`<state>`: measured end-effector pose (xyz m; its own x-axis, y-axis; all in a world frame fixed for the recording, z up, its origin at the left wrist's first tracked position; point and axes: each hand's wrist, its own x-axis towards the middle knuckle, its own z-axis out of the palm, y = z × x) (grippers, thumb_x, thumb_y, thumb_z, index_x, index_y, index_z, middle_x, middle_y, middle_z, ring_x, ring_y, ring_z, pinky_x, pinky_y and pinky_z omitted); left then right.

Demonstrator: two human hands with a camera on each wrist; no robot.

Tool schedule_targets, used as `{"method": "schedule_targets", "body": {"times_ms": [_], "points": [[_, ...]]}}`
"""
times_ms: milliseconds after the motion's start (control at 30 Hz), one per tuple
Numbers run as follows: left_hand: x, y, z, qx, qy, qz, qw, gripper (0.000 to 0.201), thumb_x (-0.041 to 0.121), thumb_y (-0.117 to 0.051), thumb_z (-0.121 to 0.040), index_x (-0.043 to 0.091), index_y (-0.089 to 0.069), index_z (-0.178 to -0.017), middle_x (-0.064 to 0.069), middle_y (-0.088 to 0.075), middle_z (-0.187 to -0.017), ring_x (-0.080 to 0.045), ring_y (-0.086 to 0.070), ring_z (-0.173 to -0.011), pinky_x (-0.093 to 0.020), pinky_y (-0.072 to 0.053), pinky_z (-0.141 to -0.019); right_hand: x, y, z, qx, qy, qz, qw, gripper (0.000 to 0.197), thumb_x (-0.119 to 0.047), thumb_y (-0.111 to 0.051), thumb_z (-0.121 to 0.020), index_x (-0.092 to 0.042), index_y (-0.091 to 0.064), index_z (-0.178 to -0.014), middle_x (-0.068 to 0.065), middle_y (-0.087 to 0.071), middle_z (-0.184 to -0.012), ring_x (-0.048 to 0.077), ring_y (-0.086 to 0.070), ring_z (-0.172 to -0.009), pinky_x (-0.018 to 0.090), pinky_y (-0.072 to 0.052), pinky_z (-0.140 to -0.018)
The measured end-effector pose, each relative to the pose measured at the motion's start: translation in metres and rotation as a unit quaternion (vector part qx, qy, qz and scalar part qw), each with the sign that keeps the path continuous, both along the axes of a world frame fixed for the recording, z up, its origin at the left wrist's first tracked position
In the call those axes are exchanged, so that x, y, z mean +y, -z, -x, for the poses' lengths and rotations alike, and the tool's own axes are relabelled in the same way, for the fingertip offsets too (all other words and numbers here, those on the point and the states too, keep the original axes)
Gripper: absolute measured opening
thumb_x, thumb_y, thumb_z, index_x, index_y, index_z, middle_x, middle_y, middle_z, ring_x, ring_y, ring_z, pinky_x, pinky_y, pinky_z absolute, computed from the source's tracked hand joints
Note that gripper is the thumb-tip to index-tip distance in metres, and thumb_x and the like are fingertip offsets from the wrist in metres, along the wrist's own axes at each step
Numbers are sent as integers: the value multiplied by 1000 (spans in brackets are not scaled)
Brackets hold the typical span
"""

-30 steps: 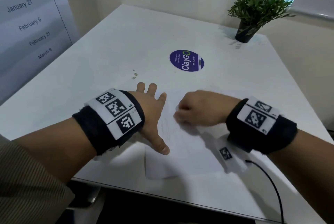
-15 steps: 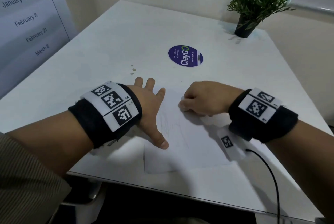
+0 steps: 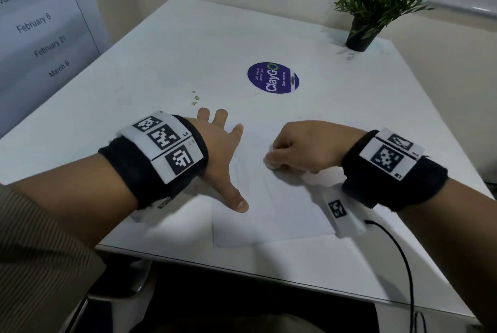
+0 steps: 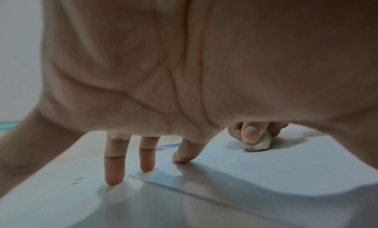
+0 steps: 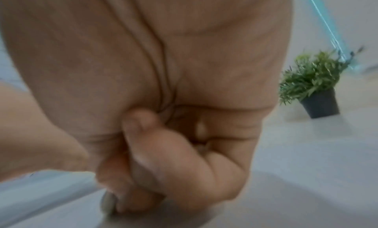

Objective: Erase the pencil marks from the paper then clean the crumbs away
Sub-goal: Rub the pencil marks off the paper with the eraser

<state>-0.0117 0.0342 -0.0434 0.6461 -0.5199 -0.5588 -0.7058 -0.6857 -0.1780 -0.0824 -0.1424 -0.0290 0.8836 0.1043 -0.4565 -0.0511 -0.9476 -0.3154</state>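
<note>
A white sheet of paper (image 3: pixel 271 206) with faint pencil marks (image 3: pixel 243 171) lies near the table's front edge. My left hand (image 3: pixel 223 155) lies flat with spread straight fingers, pressing the sheet's left part (image 4: pixel 255 170). My right hand (image 3: pixel 301 148) is curled into a fist over the paper's upper middle and pinches a small whitish eraser (image 4: pixel 258 144) against the sheet. In the right wrist view the eraser's grey tip (image 5: pixel 108 204) peeks out below the curled fingers (image 5: pixel 163 163). In the head view the eraser itself is hidden by the fist.
A purple round sticker (image 3: pixel 273 77) lies on the white table (image 3: pixel 174 45) beyond the paper. A potted green plant (image 3: pixel 373 2) stands at the far right corner. Small brownish specks (image 3: pixel 195 97) sit just past my left fingertips. A black cable (image 3: pixel 398 257) trails off my right wrist.
My right hand with the eraser has shifted a little up and to the right on the paper, then back leftward. My left hand stays pressed on the sheet.
</note>
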Motion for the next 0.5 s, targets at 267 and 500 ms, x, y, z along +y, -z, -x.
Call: {"method": "schedule_targets", "body": {"times_ms": [267,500], "points": [[-1,-3,2,-6,-9,-4,1000,162,102,-62,-43,22,12,-162,-13,-10,-158,-40,-16,-145,-58,-42,-107,0,1,2,22,22,-29,999,42,-35,-57,-98,-13,-60,-62,2,-57,-56,20,-48,-51,30,-47,-60],[-5,-6,14,23,9,22,999,135,93,-69,-50,66,21,-147,-19,-25,-150,-41,-37,-132,-51,-46,-102,-3,5,9,23,26,-41,999,47,-33,-50,-103,-13,-56,-61,1,-57,-55,17,-47,-50,32,-48,-67]]}}
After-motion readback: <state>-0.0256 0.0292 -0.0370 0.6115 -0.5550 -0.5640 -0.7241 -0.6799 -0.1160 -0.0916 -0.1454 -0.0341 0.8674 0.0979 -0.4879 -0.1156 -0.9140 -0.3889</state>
